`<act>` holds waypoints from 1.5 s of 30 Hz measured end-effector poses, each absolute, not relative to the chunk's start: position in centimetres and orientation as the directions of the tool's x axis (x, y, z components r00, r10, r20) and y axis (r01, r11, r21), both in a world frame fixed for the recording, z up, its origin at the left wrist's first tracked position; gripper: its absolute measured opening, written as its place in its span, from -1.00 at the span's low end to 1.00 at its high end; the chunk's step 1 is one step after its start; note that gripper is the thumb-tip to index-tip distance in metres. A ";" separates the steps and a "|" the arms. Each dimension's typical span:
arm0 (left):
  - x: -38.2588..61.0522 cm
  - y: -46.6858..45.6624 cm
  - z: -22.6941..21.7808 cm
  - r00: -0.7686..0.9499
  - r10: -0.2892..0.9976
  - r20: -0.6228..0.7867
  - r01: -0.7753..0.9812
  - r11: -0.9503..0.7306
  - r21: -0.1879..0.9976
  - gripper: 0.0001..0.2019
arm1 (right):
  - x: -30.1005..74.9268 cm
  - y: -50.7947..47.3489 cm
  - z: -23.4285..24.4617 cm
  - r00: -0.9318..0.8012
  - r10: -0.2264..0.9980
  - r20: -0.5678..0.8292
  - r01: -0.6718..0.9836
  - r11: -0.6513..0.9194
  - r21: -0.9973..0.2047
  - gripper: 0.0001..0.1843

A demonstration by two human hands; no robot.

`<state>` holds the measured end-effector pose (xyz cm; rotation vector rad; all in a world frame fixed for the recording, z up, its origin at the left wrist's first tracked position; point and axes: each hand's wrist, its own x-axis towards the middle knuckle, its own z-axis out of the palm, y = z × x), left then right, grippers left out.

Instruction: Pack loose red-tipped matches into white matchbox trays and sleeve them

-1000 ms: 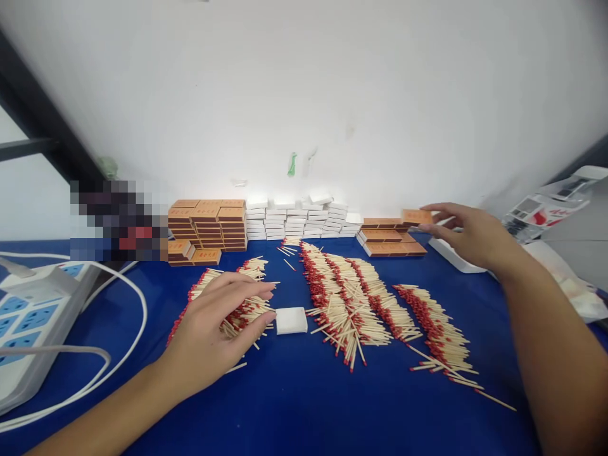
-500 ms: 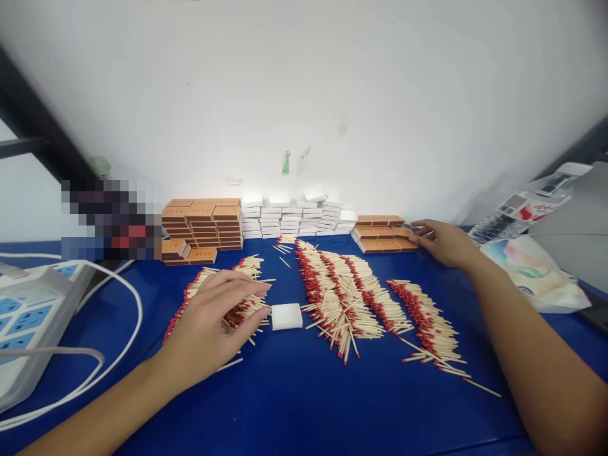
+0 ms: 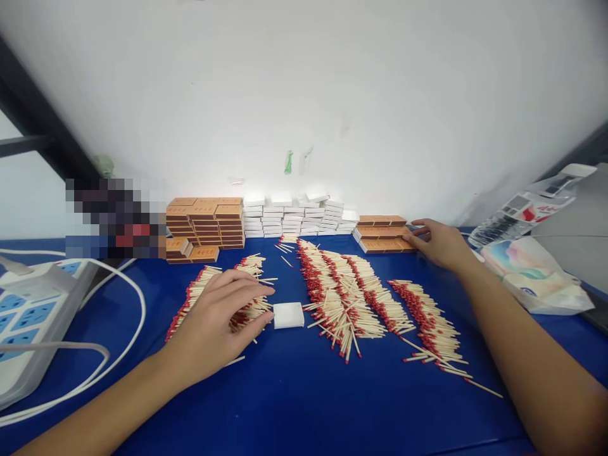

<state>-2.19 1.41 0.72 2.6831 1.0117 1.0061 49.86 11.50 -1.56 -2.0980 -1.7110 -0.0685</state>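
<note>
My left hand (image 3: 216,323) lies palm down on a heap of red-tipped matches (image 3: 247,304), its fingers curled over them beside a small white inner box (image 3: 288,315). My right hand (image 3: 439,244) reaches to the far right and rests flat-fingered against the end of a low stack of orange matchboxes (image 3: 382,232); nothing is held in it. Long rows of matches (image 3: 346,291) lie between the two hands on the blue table (image 3: 304,405).
A tall stack of orange matchboxes (image 3: 204,221) and white inner boxes (image 3: 294,215) line the wall. A white power strip (image 3: 28,316) with cables (image 3: 128,297) sits at left. Plastic packets (image 3: 536,272) lie at right.
My right hand set the orange matchbox it held onto the right stack and now rests against the stack's end. My left hand stayed on the matches.
</note>
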 end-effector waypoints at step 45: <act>-2.1 1.2 0.9 0.608 0.599 0.522 0.541 -0.793 0.280 -0.78 | 39.8 10.8 -0.4 0.451 0.864 0.224 0.862 -0.356 -0.361 0.62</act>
